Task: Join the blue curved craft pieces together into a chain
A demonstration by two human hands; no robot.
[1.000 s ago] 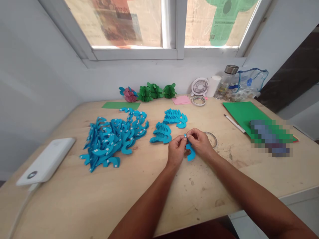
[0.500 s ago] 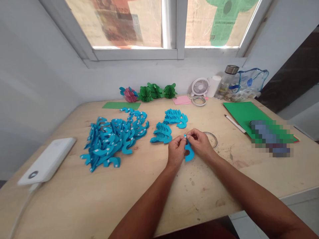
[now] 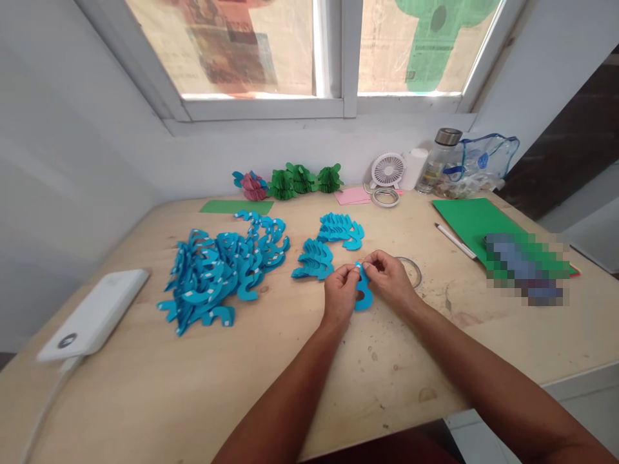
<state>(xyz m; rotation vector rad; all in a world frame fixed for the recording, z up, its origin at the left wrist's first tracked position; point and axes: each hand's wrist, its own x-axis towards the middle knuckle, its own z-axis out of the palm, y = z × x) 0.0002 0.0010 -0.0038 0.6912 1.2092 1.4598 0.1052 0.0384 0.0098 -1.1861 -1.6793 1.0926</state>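
Note:
Between my two hands is a curved blue paper cutout [image 3: 364, 299], its rounded part hanging below the fingers. My left hand [image 3: 341, 290] pinches its upper end from the left. From the right, my right hand [image 3: 388, 276] pinches the same end, fingertips almost meeting the left ones. The fingers partly cover the paper there. Just beyond my left hand lies a folded stack of blue cutouts [image 3: 314, 259], with a second blue stack [image 3: 341, 229] behind it. A large heap of blue cutouts [image 3: 213, 270] with small white patches spreads to the left.
A tape roll [image 3: 416, 274] lies beside my right hand, another tape roll [image 3: 385, 197] near the small fan [image 3: 387, 170]. Green folded-paper pieces [image 3: 300, 179] line the wall. A white power bank [image 3: 94, 316] sits left; a pen [image 3: 455, 241] and green sheets [image 3: 464, 212] lie right.
The held blue cutout has turned slightly, its lower curve shifting a little left and up. Both hands keep their pinch in nearly the same place.

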